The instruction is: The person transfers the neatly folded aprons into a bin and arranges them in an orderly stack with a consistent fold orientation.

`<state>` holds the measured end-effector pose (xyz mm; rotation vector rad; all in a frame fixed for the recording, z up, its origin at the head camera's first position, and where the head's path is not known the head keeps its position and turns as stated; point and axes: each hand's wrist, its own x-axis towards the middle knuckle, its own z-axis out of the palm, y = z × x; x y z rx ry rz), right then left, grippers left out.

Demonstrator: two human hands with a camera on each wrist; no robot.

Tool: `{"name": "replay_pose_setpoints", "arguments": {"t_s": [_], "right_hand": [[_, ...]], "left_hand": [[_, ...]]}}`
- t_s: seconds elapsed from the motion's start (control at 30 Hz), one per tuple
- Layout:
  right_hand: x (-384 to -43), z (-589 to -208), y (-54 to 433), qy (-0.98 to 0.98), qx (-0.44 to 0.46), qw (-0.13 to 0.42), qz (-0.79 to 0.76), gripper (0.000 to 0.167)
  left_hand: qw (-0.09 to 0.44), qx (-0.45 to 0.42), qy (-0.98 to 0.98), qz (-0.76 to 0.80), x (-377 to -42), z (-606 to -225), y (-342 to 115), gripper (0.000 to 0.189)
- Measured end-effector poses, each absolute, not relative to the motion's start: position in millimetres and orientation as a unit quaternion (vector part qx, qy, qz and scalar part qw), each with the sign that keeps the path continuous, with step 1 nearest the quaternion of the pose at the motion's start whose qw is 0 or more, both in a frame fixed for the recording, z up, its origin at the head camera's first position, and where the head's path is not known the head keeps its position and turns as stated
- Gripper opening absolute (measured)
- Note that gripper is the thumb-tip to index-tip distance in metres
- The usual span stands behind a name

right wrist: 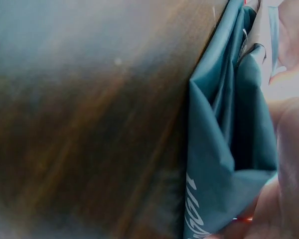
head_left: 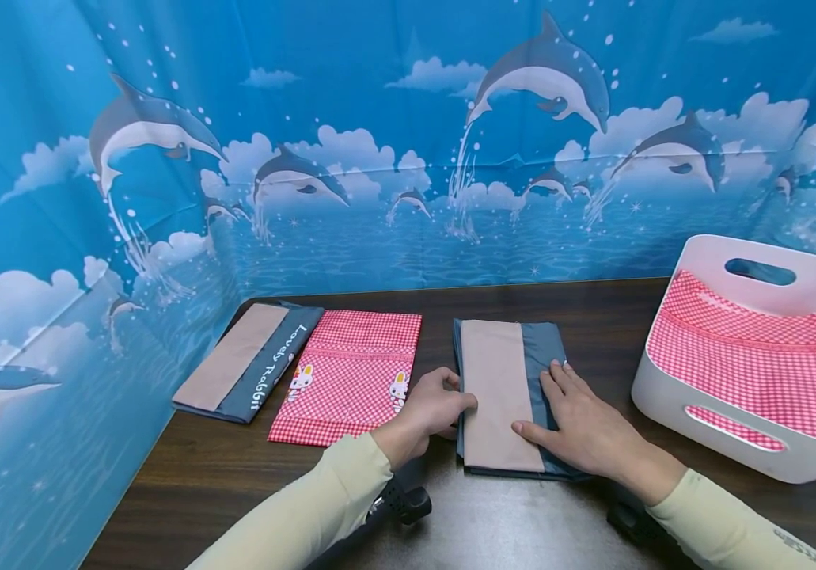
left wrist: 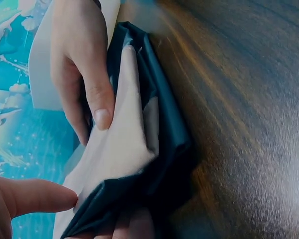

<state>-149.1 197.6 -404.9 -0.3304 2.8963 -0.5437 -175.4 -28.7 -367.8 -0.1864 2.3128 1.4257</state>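
A folded blue-grey and beige cloth [head_left: 496,396] lies on the table between my hands. With my left hand [head_left: 436,408] I pinch its left edge, thumb on the beige panel and fingers under the layers, as the left wrist view shows. My right hand [head_left: 589,423] rests on the right part with fingers extended and the thumb reaching onto the beige panel. Stacked layers show along the cloth's near edge [left wrist: 169,129] in the left wrist view. White lettering shows on the blue-grey side [right wrist: 209,184] in the right wrist view.
Left of my hands lies a red checked cloth [head_left: 358,364] with rabbit prints. Beyond it is another folded blue-grey and beige cloth [head_left: 244,356] lettered "Lovely Rabbit". A white basket [head_left: 664,396] at the right holds red checked cloth [head_left: 757,356]. A dolphin-print curtain [head_left: 379,158] hangs behind the table.
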Motion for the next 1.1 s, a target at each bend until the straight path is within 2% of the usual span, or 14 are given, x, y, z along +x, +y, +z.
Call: {"name": "replay_pose_setpoints", "arguments": {"t_s": [0.63,1.1], "right_hand": [[-149.3,-406.7,198.3,0.971,-0.115,0.089,-0.187,0.111],[-150.4,-407.6,197.0,0.976,-0.122,0.072,-0.163,0.109]], "left_hand": [[0.191,-0.066,0.832,0.516,-172.6,-371.6,-24.1,0.034],[0.208,-0.076,0.811,0.542,-170.8,-375.2,-27.2,0.053]]}}
